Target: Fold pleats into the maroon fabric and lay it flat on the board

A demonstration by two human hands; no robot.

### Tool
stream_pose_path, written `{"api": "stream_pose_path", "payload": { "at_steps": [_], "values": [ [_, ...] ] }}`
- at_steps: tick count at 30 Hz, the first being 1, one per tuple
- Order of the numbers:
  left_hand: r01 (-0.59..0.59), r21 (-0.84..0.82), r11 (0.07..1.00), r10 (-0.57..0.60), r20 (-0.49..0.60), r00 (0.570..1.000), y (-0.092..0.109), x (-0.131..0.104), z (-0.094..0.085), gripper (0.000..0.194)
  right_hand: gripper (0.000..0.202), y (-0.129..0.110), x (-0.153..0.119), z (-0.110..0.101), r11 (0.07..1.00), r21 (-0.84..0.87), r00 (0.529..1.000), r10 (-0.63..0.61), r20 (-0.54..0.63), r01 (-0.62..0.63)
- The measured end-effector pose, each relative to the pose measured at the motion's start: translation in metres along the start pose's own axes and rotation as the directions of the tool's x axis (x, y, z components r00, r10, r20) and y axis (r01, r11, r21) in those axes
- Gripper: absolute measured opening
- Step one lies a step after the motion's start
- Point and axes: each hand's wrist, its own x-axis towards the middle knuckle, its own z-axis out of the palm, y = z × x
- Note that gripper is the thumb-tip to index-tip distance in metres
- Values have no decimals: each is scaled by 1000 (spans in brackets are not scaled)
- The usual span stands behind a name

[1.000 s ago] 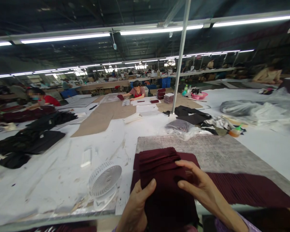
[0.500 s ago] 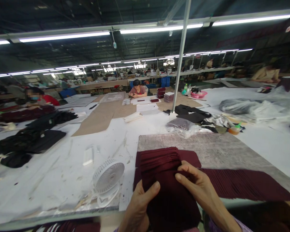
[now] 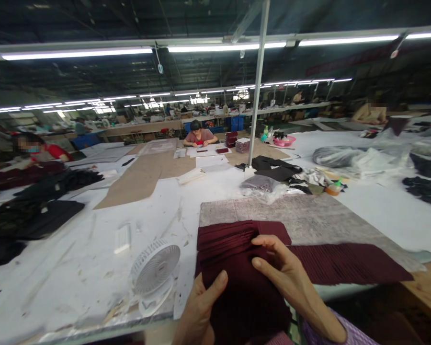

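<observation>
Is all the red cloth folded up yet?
Not yet. Some dark red cloth lies pleated in a stack. The left hand and right hand grip the piece at the table edge. A long pleated strip lies spread flat to the right.

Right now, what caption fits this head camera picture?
Both hands, left and right, hold maroon cloth beside a white fan.

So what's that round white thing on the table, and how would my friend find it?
Start at the big white table and follow its near edge to the dark red cloth that the left hand and right hand hold. Just left of that cloth sits a small white fan. It is the only round thing there, with a slotted grille tilted upward.
</observation>
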Motion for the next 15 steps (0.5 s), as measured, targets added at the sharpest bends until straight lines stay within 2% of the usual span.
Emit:
{"api": "stream_pose_path", "payload": {
  "at_steps": [6, 15],
  "values": [
    [-19, 69, 997, 20, -17, 1000, 3, -4, -5, 59, 25, -13, 1, -7, 998, -56, 992, 30, 126, -23],
    [15, 108, 994, -10, -43, 999, 11, -7, -9, 57, 27, -19, 4, -10, 992, 42, 962, 104, 253, -119]
  ]
}}
